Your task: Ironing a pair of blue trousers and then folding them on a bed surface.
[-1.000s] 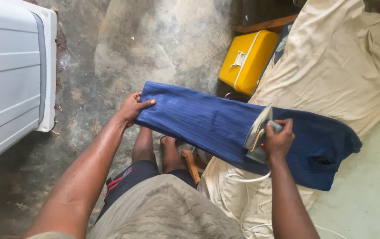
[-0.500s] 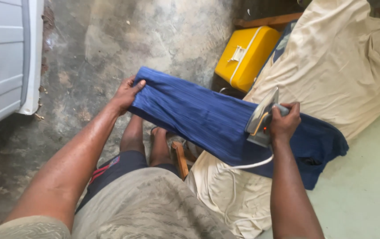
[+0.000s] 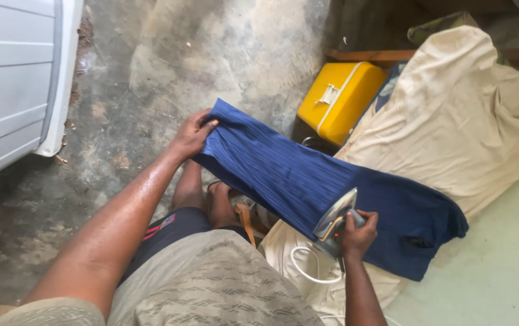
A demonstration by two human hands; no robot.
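My left hand pinches the far end of the blue cloth, soft and limp, stretched toward my right hand, which grips the iron by its handle; it looks heavy and hot, resting on the cloth's near edge.

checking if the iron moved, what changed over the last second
The right hand drew the iron back toward the body, to the near edge of the blue garment. The left hand kept its grip on the garment's far end, pulling it taut. The yellow case stayed put.
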